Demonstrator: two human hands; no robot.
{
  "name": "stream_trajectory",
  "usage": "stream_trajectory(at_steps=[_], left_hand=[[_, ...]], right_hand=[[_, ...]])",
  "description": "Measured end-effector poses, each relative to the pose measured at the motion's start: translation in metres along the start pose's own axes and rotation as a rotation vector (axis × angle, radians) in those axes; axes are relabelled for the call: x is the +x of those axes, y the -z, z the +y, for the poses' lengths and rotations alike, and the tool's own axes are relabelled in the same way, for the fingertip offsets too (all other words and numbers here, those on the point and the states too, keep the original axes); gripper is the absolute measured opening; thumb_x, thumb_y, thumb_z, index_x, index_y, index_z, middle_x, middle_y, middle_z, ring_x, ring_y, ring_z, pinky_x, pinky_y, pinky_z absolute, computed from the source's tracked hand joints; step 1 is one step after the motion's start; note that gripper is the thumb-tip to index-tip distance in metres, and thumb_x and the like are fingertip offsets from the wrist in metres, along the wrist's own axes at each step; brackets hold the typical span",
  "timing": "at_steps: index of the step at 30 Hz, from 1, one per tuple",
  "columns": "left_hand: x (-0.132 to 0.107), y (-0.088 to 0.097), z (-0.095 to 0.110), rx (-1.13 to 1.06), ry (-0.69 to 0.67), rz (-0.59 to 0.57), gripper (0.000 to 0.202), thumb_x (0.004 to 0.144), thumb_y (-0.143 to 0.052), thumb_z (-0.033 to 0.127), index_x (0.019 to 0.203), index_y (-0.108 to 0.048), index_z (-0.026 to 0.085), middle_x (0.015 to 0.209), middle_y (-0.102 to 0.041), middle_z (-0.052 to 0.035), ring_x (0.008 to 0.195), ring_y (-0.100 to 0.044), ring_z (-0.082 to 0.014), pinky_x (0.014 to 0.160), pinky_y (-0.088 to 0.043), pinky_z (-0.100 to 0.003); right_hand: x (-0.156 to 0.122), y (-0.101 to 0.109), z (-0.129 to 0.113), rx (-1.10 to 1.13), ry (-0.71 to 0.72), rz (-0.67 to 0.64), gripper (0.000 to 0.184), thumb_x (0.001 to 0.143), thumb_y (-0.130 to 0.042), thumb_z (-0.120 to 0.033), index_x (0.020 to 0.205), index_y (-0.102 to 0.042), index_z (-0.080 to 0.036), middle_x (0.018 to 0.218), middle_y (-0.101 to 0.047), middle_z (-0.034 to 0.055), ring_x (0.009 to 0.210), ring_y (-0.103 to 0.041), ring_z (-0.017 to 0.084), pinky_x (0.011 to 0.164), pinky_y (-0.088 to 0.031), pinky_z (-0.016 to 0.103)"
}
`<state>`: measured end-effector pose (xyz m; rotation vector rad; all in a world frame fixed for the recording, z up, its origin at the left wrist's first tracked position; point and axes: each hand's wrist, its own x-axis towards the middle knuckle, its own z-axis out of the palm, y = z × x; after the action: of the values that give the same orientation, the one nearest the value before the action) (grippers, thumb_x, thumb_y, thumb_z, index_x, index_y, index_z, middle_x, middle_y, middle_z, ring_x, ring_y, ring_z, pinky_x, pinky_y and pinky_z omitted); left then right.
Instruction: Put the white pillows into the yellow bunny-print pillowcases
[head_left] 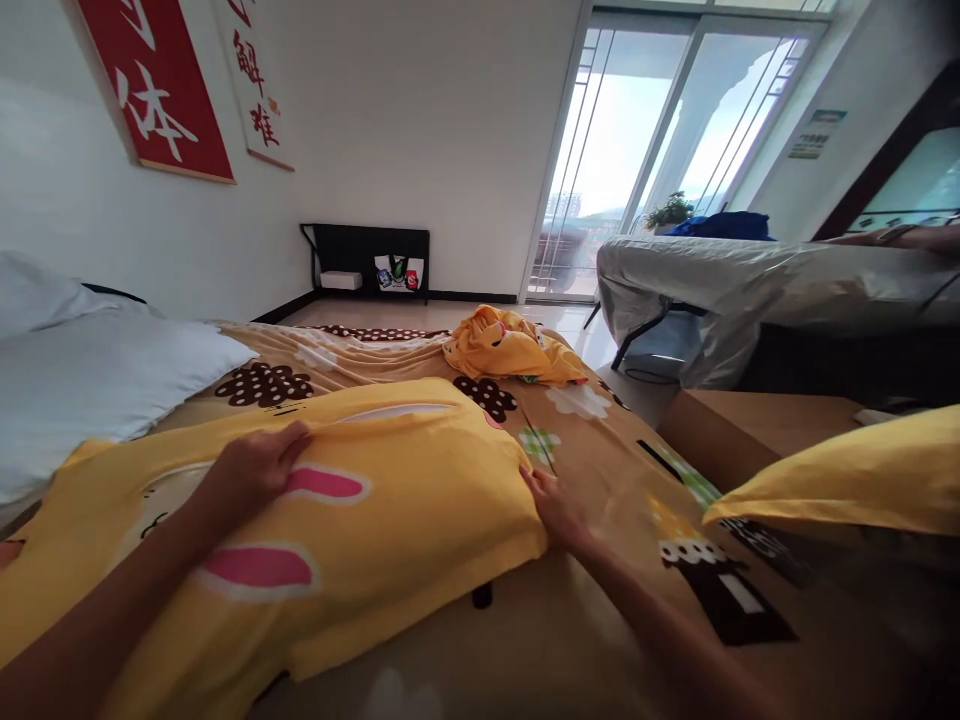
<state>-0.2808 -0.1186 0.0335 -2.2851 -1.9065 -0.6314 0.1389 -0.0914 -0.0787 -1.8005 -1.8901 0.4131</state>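
Observation:
A yellow pillowcase (442, 500) with a printed rabbit face and pink-and-white ears lies across the bed in front of me. My left hand (259, 468) is closed on a pinch of its cloth, near the upper edge beside one pink ear. At the right end of the pillowcase, my right hand (553, 505) grips the edge, thumb on top and the other fingers partly hidden. The cloth looks raised and padded between my hands; what is inside cannot be seen. Beyond it rests a crumpled orange-yellow cloth (510, 345).
The bed has a brown flowered sheet (600, 480). A white pillow (135, 360) lies at the left. On the right are another yellow pillow (855, 475), a cardboard box (757, 425) and a plastic-covered table (750, 265). A person's arm (907, 237) shows at the right edge.

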Motion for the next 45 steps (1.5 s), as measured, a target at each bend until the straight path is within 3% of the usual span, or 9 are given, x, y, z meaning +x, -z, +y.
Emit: stream_trajectory(at_steps=[3,13,17,20,25,28,37,41,45], left_hand=[[-0.006,0.0,-0.011,0.071,-0.037,0.115,0.039,0.089,-0.031,0.046,0.092,-0.06,0.02,0.079,-0.067,-0.0078,0.078,-0.062,-0.0244,0.071,-0.041,-0.032],[-0.018,0.0,-0.005,-0.04,0.105,-0.069,0.036,0.09,-0.032,0.049,0.084,-0.056,0.022,0.069,-0.064,0.0001,0.068,-0.061,-0.0178,0.062,-0.036,-0.024],[-0.018,0.005,0.003,-0.008,0.142,-0.096,0.039,0.089,-0.034,0.051,0.082,-0.058,0.02,0.073,-0.065,-0.0021,0.071,-0.06,-0.02,0.064,-0.035,-0.026],[-0.016,0.0,0.001,0.011,0.153,-0.113,0.044,0.087,-0.037,0.054,0.083,-0.062,0.019,0.078,-0.068,-0.0053,0.076,-0.061,-0.0228,0.068,-0.037,-0.027],[-0.015,-0.003,-0.002,-0.035,0.134,-0.116,0.041,0.088,-0.038,0.051,0.076,-0.061,0.019,0.073,-0.066,-0.0037,0.074,-0.06,-0.0214,0.067,-0.038,-0.027],[-0.016,-0.001,-0.001,-0.071,0.097,-0.112,0.037,0.088,-0.04,0.047,0.07,-0.058,0.02,0.066,-0.063,-0.0005,0.07,-0.056,-0.0182,0.065,-0.037,-0.025],[-0.02,-0.002,-0.002,-0.051,0.099,-0.117,0.038,0.088,-0.039,0.05,0.072,-0.058,0.02,0.068,-0.063,-0.0012,0.071,-0.058,-0.0184,0.067,-0.037,-0.025],[-0.019,-0.005,-0.006,-0.045,0.111,-0.108,0.039,0.087,-0.038,0.052,0.072,-0.058,0.021,0.068,-0.063,-0.001,0.073,-0.059,-0.02,0.067,-0.037,-0.026],[-0.018,-0.01,-0.011,-0.043,0.1,-0.085,0.038,0.087,-0.039,0.052,0.072,-0.058,0.022,0.069,-0.064,-0.0012,0.073,-0.058,-0.02,0.067,-0.038,-0.026]], right_hand=[[-0.007,-0.004,0.001,-0.173,-0.027,-0.012,0.05,0.097,-0.021,-0.043,0.092,-0.063,-0.016,0.082,-0.071,0.0132,0.077,-0.067,0.025,0.063,-0.041,0.032],[0.014,0.053,0.019,-0.399,0.057,-0.05,0.025,0.091,-0.043,-0.026,0.091,-0.065,-0.013,0.089,-0.071,0.0131,0.083,-0.066,0.024,0.069,-0.043,0.031],[0.031,0.091,-0.02,-0.238,0.192,0.316,0.048,0.094,-0.038,-0.043,0.131,-0.047,-0.014,0.132,-0.054,0.0172,0.122,-0.049,0.028,0.097,-0.038,0.04],[0.032,0.066,-0.052,0.039,0.384,0.553,0.054,0.096,-0.03,-0.044,0.143,-0.033,-0.017,0.144,-0.043,0.0136,0.133,-0.038,0.022,0.107,-0.032,0.041],[0.027,-0.03,-0.051,0.049,0.407,0.221,0.056,0.098,-0.02,-0.041,0.147,-0.028,-0.016,0.147,-0.039,0.0132,0.138,-0.031,0.019,0.108,-0.031,0.041],[0.016,-0.04,-0.02,-0.023,0.374,0.084,0.055,0.099,-0.022,-0.04,0.15,-0.019,-0.022,0.153,-0.029,0.0099,0.141,-0.025,0.018,0.111,-0.026,0.043],[-0.044,0.019,0.07,-0.451,0.19,-0.149,0.047,0.096,-0.03,-0.034,0.142,-0.038,-0.031,0.147,-0.041,0.0071,0.137,-0.033,0.025,0.109,-0.02,0.06],[-0.022,0.065,0.043,-0.463,0.145,-0.04,0.043,0.087,-0.044,-0.022,0.128,-0.056,-0.021,0.146,-0.039,0.0144,0.136,-0.036,0.028,0.108,-0.025,0.056],[0.009,0.083,-0.02,-0.094,0.32,0.332,0.052,0.094,-0.037,-0.038,0.142,-0.037,-0.019,0.149,-0.036,0.012,0.139,-0.031,0.022,0.11,-0.029,0.046]])
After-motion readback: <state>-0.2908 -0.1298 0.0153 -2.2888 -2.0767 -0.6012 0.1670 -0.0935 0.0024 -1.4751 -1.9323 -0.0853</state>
